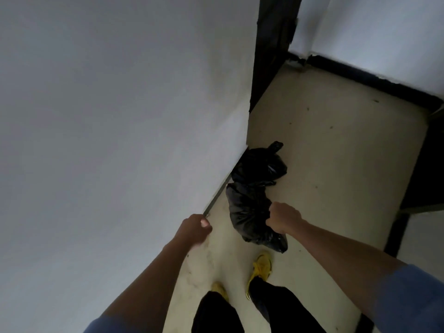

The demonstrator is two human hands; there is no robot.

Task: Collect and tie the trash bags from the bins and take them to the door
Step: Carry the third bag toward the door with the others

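Two black trash bags are in view. One tied bag point(260, 165) lies on the pale floor against the bottom corner of the white door panel. My right hand point(283, 217) is shut on the top of a second black bag point(247, 212), which hangs just in front of the first. My left hand point(195, 228) is closed with nothing in it, its thumb beside the lower edge of the white panel point(120, 140).
The big white panel fills the left. A dark door frame point(271, 49) stands beyond it, with a black skirting point(374, 80) along the far white wall. The beige floor point(336, 152) runs ahead. My yellow shoes point(260, 267) are below.
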